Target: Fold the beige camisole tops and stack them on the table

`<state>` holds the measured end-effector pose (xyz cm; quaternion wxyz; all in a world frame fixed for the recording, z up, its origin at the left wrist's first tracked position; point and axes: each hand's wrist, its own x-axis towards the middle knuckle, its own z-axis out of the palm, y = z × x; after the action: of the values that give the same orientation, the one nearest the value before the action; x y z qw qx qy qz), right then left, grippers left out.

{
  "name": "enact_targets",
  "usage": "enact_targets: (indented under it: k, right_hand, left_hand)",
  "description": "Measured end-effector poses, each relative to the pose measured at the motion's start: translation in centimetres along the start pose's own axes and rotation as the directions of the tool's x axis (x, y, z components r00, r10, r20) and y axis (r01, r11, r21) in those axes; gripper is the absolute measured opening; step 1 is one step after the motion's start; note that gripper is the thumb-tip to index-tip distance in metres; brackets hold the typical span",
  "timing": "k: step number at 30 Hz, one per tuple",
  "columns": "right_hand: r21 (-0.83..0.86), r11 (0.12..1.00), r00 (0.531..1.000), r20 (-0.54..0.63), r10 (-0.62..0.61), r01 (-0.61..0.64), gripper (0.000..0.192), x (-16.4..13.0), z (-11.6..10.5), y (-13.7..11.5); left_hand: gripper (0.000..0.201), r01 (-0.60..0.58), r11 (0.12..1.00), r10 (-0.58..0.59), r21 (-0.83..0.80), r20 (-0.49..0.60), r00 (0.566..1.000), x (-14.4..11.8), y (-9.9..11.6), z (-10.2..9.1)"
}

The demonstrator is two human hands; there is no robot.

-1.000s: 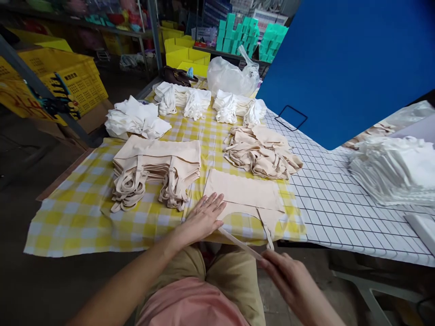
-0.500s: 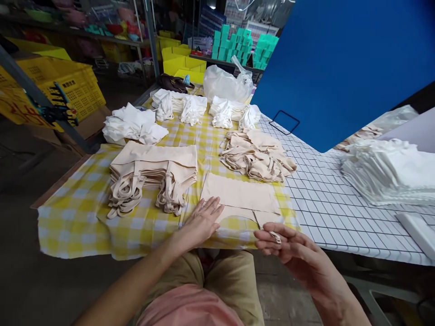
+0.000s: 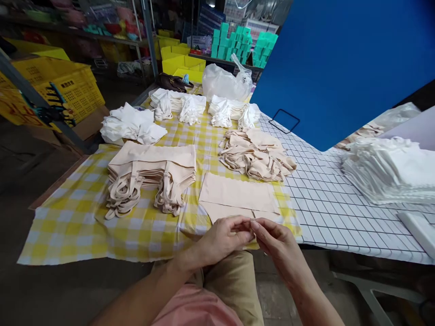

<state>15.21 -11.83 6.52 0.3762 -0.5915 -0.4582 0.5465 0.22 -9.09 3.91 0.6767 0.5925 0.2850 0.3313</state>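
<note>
My left hand (image 3: 222, 237) and right hand (image 3: 272, 235) meet at the lower centre of the frame, fingertips pinched together on the near edge of one beige garment (image 3: 238, 199). What exactly is pinched, likely a strap end, is too small to tell. The garment lies flat on the yellow checked cloth (image 3: 78, 226) covering the counter (image 3: 340, 213), just beyond my hands.

Progress, as I judge it: a neat beige stack (image 3: 152, 170) at centre left looks finished; a loose beige heap (image 3: 254, 154) above the garment looks unprocessed. Roughly half of the beige pieces remain.

Orientation: the garment's long axis runs left to right across the frame, its straight edge toward the heap and its narrower folded part toward me.
</note>
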Motion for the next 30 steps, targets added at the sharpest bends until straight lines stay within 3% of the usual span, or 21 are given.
enact_targets:
  k: [2,4,7,9,13,17,19,22,24,28,30]
  right_hand:
    - [-0.092,0.995,0.999,-0.005,-0.036,0.036,0.039,0.1,0.3,0.1]
    - [-0.205,0.976,0.996,-0.016,-0.083,0.078,0.04,0.3,0.6,0.3]
    - [-0.357,0.926,0.991,-0.005,-0.13,0.12,0.039,0.5,0.9,0.8]
    - [-0.444,0.884,0.987,0.004,-0.161,0.146,0.037,0.6,1.2,1.1]
    - [-0.464,0.845,0.954,-0.002,-0.301,0.266,0.018,0.7,1.8,1.9]
    - [-0.441,0.831,0.927,0.006,-0.374,0.339,0.032,1.0,2.8,3.3]
    - [-0.558,0.738,0.892,0.006,-0.453,0.379,0.028,1.3,3.2,4.0]
    - [-0.718,0.527,0.797,0.065,-0.6,0.455,0.017,1.8,3.6,4.7]
    - [-0.761,0.431,0.76,0.122,-0.639,0.485,0.02,2.1,3.5,4.9]
    - [-0.796,0.356,0.744,0.17,-0.646,0.49,0.023,2.7,3.0,4.8]
    - [-0.79,0.367,0.744,0.162,-0.648,0.492,0.024,3.3,2.6,4.6]
  left_hand:
    - [0.027,-0.022,0.999,0.027,0.039,-0.126,0.992,0.1,-0.5,-0.1]
    - [0.02,-0.042,0.981,0.087,0.189,-0.236,0.968,0.2,-0.5,-0.3]
    - [0.016,-0.036,0.915,0.162,0.402,-0.282,0.946,0.3,-0.2,-0.7]
    - [0.014,-0.019,0.895,0.158,0.445,-0.276,0.948,0.3,0.0,-0.9]
    - [0.013,0.098,0.935,0.015,0.341,-0.314,0.949,0.3,-0.3,-1.2]
    - [0.013,0.224,0.945,-0.126,0.237,-0.369,0.921,0.6,-1.3,-1.4]
    - [0.013,0.265,0.94,-0.169,0.213,-0.382,0.908,0.8,-1.7,-1.8]
    - [0.018,0.302,0.941,-0.232,0.152,-0.362,0.903,1.1,-2.0,-2.5]
    - [0.023,0.326,0.942,-0.285,0.083,-0.32,0.904,1.2,-2.1,-2.8]
    - [0.026,0.408,0.913,-0.394,0.019,-0.225,0.891,1.4,-2.1,-3.4]
    - [0.024,0.394,0.909,-0.362,0.139,-0.206,0.909,1.8,-2.2,-3.7]
